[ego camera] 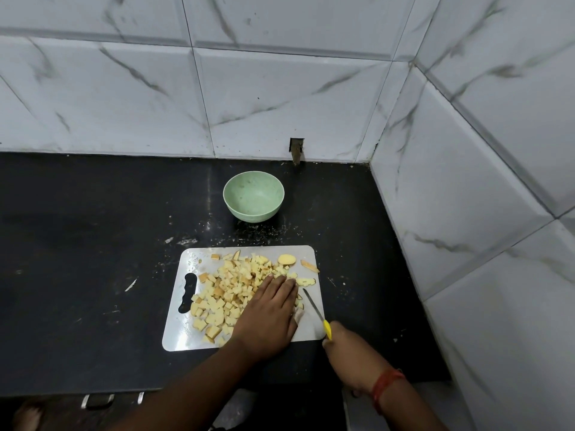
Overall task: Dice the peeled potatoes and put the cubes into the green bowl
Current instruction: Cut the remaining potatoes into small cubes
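Observation:
A white cutting board (306, 328) lies on the black counter, covered with a heap of pale yellow potato cubes (222, 298). A rounded potato end piece (286, 259) and a slice (309, 266) lie near its far right corner. My left hand (270, 315) lies flat, fingers straight, on the right side of the heap. My right hand (351, 359) grips the yellow handle of a small knife (314, 309), whose blade rests on the board just right of my left hand. The green bowl (253, 199) stands empty beyond the board.
The black counter (93, 244) meets tiled walls at the back and on the right, forming a corner (370, 164). Small scraps and crumbs lie between board and bowl. Drawer handles (98, 399) show below the counter's front edge.

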A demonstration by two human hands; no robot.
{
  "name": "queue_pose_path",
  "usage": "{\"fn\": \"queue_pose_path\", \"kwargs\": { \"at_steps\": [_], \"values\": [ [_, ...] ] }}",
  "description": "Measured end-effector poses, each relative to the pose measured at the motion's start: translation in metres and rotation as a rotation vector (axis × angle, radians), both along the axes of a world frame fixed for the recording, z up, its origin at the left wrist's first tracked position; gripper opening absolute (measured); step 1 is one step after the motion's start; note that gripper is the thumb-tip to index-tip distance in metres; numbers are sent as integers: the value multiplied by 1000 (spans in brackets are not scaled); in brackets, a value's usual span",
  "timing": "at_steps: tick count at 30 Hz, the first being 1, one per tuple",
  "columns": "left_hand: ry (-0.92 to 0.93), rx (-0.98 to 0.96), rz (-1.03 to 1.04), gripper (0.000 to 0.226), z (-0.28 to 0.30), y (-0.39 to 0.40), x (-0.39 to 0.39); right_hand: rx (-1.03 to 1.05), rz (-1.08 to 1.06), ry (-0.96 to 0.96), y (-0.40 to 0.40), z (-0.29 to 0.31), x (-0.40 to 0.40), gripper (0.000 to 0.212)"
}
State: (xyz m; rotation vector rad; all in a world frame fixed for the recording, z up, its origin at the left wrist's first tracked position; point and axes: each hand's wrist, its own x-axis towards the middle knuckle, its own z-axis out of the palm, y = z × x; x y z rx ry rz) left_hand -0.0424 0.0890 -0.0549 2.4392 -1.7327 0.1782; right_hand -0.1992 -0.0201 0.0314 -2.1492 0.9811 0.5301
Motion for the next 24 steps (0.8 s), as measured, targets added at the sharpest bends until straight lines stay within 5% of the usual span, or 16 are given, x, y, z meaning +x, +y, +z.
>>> {"fn": "queue_pose_path", "kwargs": {
  "at_steps": [12, 24],
  "values": [
    [-50, 71, -222, 65, 18, -37, 1, 177, -260, -238, -21, 11, -13, 9],
    [-23, 122, -108, 70, 24, -47, 28, 195, -259, -240, -28, 5, -19, 12]
  ]
}}
